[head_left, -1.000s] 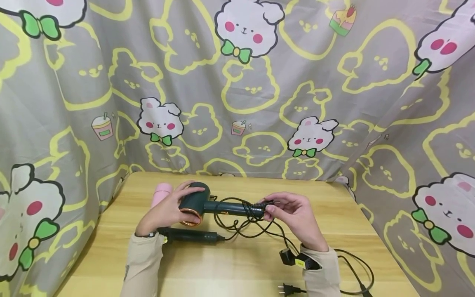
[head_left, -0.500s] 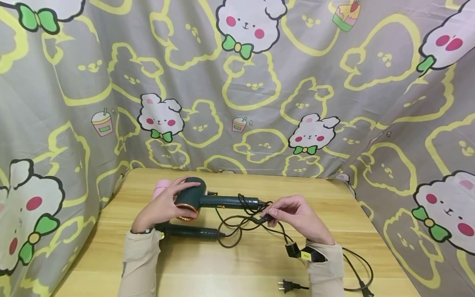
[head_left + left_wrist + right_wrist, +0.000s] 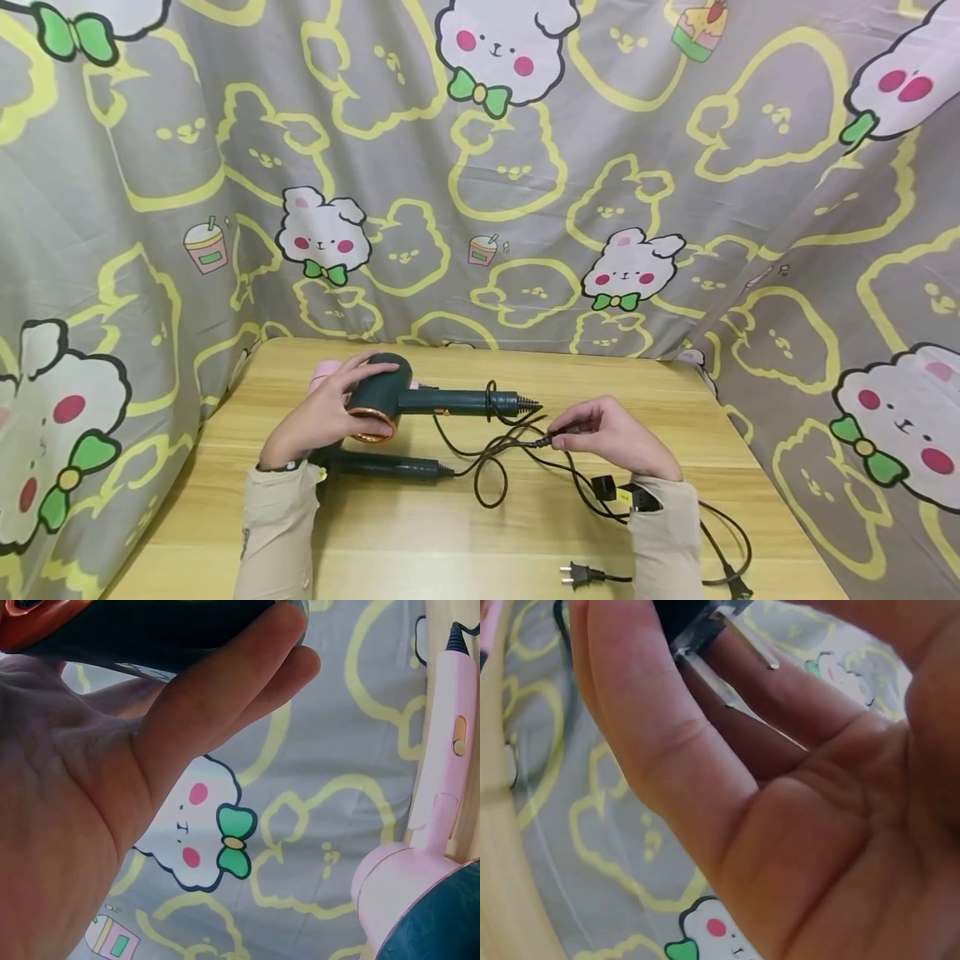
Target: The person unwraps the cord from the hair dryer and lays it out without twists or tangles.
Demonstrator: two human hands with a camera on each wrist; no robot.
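My left hand [image 3: 322,417] grips a dark green hair dryer [image 3: 450,403] by its barrel, thumb at the copper-coloured rim. Its handle points right, with a loop of black cord [image 3: 491,492] round the handle's end. To the right, my right hand [image 3: 611,437] pinches a black two-pin plug [image 3: 697,622]; its metal prongs point toward the palm in the right wrist view. The cord runs from the plug left toward the dryers in a loose tangle. Below the held dryer, a second dark hair dryer [image 3: 390,467] lies on the table, its head partly hidden by my left wrist.
A pink hair dryer [image 3: 442,772] lies behind my left hand, mostly hidden in the head view. Another two-pin plug [image 3: 581,575] lies near the front of the wooden table [image 3: 450,533]. More black cord [image 3: 738,533] loops beside my right sleeve. Patterned curtains [image 3: 420,167] surround the table.
My right hand has drawn the plug right and slightly down, away from the handle's end. Coils round the handle have loosened. My left hand and the dryer have shifted slightly left.
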